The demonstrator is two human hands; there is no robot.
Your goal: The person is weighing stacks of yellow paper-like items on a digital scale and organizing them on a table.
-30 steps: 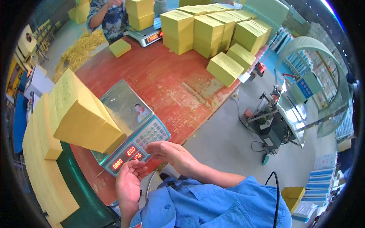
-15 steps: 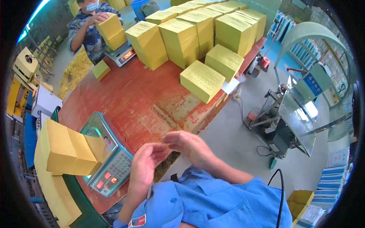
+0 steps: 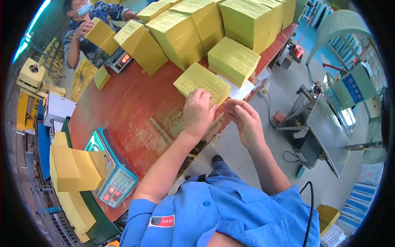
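My left hand is at the nearest stack of yellow paper, its fingers bent over the top edge and its thumb against the near side. My right hand is beside that stack's near right corner, palm turned inward and fingers slightly curved; whether it touches the paper is hard to tell. A second yellow paper stack lies just behind, with a white sheet partly under it. Both stacks have embossed tops and sit by the right edge of the red table.
A teal-edged digital scale stands at the left with yellow blocks on and beside it. Tall yellow stacks line the far side. A masked person handles a block at another scale. A metal-topped machine stands to the right.
My hands have moved from close to my body forward to the nearest yellow stack. My view has shifted. The other person's far arm now reaches toward the tall stacks.
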